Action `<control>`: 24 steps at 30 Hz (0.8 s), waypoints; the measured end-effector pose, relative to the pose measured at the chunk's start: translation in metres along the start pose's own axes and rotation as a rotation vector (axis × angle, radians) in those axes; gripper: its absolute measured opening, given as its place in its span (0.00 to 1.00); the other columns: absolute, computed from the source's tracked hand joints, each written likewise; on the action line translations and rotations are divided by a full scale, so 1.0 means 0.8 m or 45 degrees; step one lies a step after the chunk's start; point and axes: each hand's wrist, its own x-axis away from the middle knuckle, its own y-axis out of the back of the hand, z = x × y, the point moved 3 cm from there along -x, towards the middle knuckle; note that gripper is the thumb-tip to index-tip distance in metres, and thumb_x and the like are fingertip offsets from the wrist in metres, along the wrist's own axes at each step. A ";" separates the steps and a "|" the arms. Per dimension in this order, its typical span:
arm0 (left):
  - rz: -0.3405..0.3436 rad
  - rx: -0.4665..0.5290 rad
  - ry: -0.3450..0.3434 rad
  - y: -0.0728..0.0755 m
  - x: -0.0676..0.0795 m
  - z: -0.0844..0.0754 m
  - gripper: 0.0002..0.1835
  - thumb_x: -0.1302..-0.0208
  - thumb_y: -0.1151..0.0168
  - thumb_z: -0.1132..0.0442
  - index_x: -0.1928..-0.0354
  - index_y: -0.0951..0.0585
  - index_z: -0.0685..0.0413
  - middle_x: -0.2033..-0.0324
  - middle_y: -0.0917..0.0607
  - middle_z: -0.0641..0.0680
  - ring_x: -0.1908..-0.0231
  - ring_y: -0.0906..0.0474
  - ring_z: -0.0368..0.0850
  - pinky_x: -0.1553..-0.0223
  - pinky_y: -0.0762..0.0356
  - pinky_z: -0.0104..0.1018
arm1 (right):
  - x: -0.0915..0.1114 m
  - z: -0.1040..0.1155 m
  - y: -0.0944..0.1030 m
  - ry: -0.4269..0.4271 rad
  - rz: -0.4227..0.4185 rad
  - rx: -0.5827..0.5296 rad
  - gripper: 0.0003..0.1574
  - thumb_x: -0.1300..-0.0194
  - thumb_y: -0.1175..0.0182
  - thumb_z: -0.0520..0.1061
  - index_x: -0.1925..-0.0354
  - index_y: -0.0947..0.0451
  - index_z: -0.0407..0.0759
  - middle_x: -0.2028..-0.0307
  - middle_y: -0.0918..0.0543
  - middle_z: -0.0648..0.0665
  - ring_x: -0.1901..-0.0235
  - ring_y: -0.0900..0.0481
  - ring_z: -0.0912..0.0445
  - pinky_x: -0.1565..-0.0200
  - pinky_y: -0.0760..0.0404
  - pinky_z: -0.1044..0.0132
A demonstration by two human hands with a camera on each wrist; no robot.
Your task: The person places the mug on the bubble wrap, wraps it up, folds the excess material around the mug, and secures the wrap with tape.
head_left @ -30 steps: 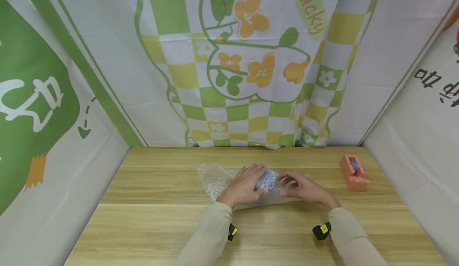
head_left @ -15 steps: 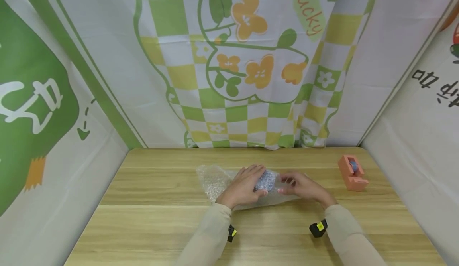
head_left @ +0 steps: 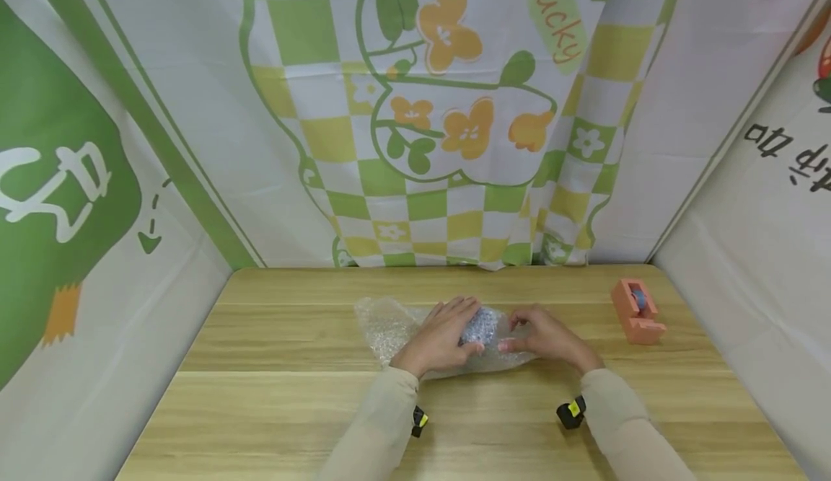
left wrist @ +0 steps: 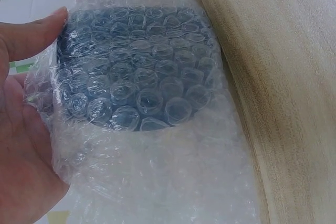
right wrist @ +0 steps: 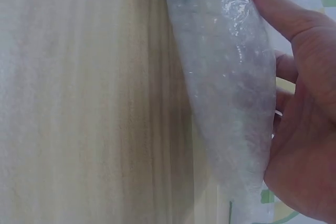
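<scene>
A dark blue thing with a rounded edge (left wrist: 142,72) lies under a layer of bubble wrap (head_left: 389,326); its kind is blurred by the bubbles. My left hand (head_left: 443,338) grips it from the left, fingers over the far side and thumb at the near side. In the left wrist view, the thumb (left wrist: 37,36) presses the wrap at the blue thing's edge. To the right of it, my right hand (head_left: 548,338) holds the loose end of the wrap, its thumb (right wrist: 281,3) on the film and the other fingers curled partly behind it.
A pink tape dispenser (head_left: 639,313) with a blue roll stands at the back right of the wooden table (head_left: 273,409). Behind the table hangs a green and yellow checked cloth (head_left: 448,207). Printed white panels rise at both sides.
My right hand has moved slightly left, closer to the blue thing, drawing the wrap's right end in with it. The left hand stays in place.
</scene>
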 end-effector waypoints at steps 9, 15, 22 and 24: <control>0.008 -0.018 0.000 0.000 0.000 -0.001 0.41 0.30 0.36 0.50 0.22 0.40 0.58 0.23 0.40 0.56 0.23 0.49 0.54 0.24 0.55 0.54 | -0.004 0.000 -0.003 -0.051 0.092 0.152 0.23 0.43 0.28 0.66 0.60 0.17 0.53 0.44 0.20 0.40 0.39 0.28 0.38 0.40 0.48 0.30; 0.006 -0.012 0.001 -0.001 0.001 0.000 0.41 0.30 0.36 0.50 0.22 0.41 0.58 0.23 0.41 0.56 0.23 0.50 0.54 0.24 0.57 0.53 | -0.010 0.009 0.000 -0.121 0.234 0.168 0.31 0.43 0.27 0.65 0.50 0.17 0.48 0.44 0.18 0.40 0.41 0.24 0.38 0.41 0.49 0.30; 0.017 0.001 0.000 0.000 0.002 0.000 0.41 0.30 0.36 0.50 0.22 0.41 0.58 0.23 0.41 0.56 0.23 0.51 0.53 0.24 0.57 0.52 | -0.013 0.035 0.006 -0.154 0.331 0.257 0.20 0.43 0.26 0.62 0.59 0.17 0.54 0.51 0.15 0.48 0.44 0.21 0.42 0.38 0.52 0.27; 0.017 0.001 -0.001 0.001 0.002 -0.001 0.41 0.30 0.36 0.50 0.22 0.41 0.57 0.23 0.41 0.56 0.23 0.51 0.53 0.24 0.58 0.52 | -0.014 0.042 0.008 -0.161 0.338 0.325 0.23 0.44 0.25 0.62 0.57 0.18 0.52 0.51 0.14 0.48 0.45 0.21 0.41 0.37 0.54 0.25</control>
